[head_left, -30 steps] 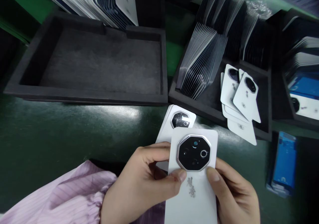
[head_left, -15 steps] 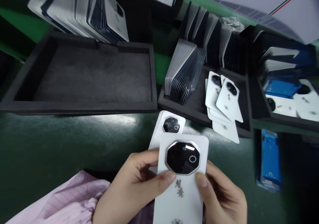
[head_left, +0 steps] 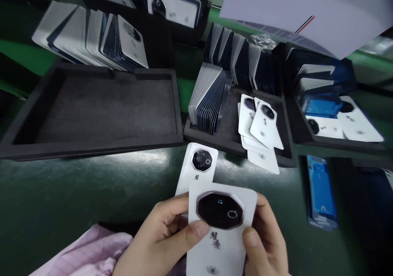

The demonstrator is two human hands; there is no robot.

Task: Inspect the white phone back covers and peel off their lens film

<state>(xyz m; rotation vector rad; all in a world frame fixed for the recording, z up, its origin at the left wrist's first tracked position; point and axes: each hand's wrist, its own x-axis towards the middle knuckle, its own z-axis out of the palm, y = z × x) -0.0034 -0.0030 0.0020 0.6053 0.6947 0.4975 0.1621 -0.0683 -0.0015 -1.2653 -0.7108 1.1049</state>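
Both hands hold one white phone back cover point(head_left: 219, 243) with a dark octagonal camera window, low in the middle of the view. My left hand point(head_left: 162, 237) grips its left edge, thumb laid on the face just under the window. My right hand point(head_left: 264, 243) grips the right edge, thumb on the face too. Under the held cover lies a small stack of like white covers point(head_left: 196, 167) on the dark green table point(head_left: 76, 190).
An empty black foam tray point(head_left: 92, 143) sits at the left. A second black tray point(head_left: 227, 141) holds rows of upright covers and several loose white ones point(head_left: 260, 131). Further trays of covers stand behind and at right. A blue-filmed part point(head_left: 321, 192) lies on the table.
The held cover has tilted and sunk lower in view, while the trays have slid down and left as the view lifted. Both hands keep their grip.
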